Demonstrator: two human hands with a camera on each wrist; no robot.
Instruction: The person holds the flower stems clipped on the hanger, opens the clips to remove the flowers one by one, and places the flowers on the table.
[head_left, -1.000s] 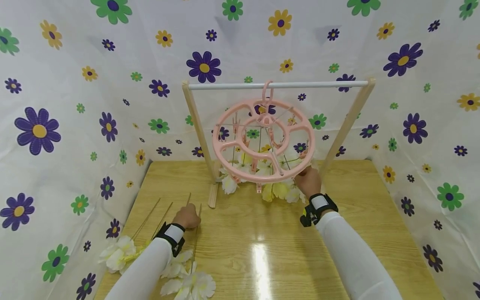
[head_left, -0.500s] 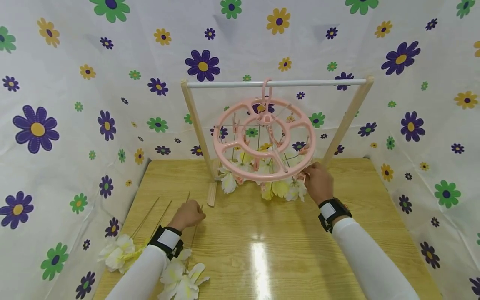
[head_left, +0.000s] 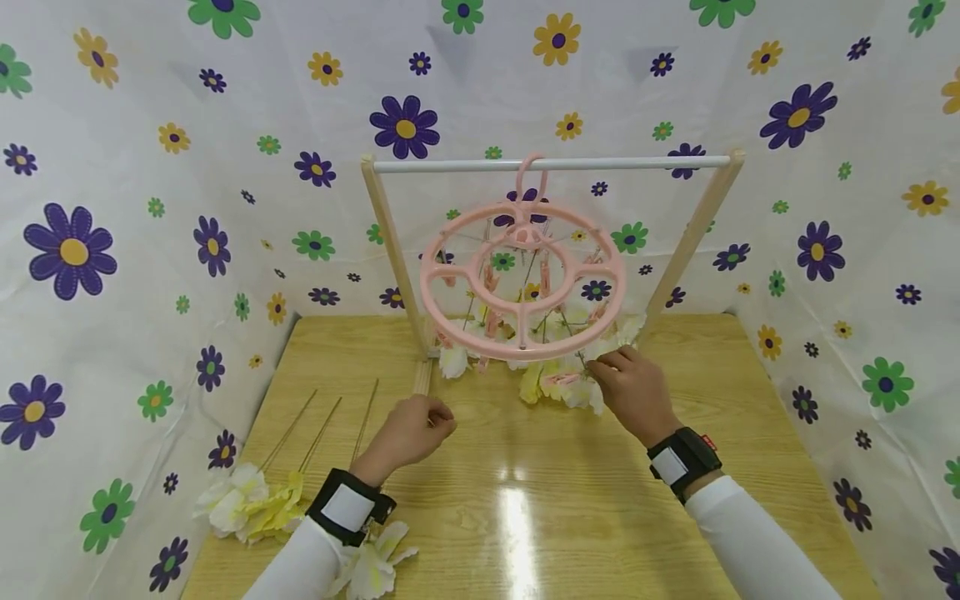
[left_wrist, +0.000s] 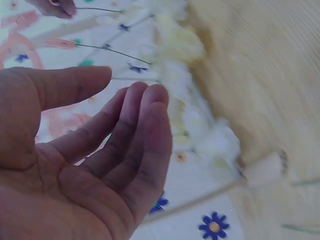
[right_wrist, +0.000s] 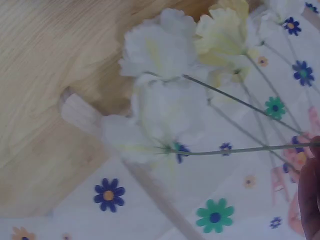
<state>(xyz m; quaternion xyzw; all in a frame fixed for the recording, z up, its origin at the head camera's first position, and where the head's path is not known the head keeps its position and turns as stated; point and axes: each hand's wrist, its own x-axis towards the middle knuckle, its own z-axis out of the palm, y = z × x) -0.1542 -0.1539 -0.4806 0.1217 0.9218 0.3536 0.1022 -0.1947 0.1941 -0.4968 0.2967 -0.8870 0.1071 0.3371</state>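
Pink round hanger, suspended from the rail beyond and between both hands, has turned since the previous view. Right hand pinches a flower stem close beside the hanger. Left hand has shifted rightward, fingers loosely curved, nothing seen in its grasp; that leaves it free. Loose flowers lie on the worktop to the left of this hand

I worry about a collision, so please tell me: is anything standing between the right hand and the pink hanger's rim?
Nothing visible stands between them. In the head view, the right hand, pinching a flower stem, appears just below the rim; depth is hard to judge.
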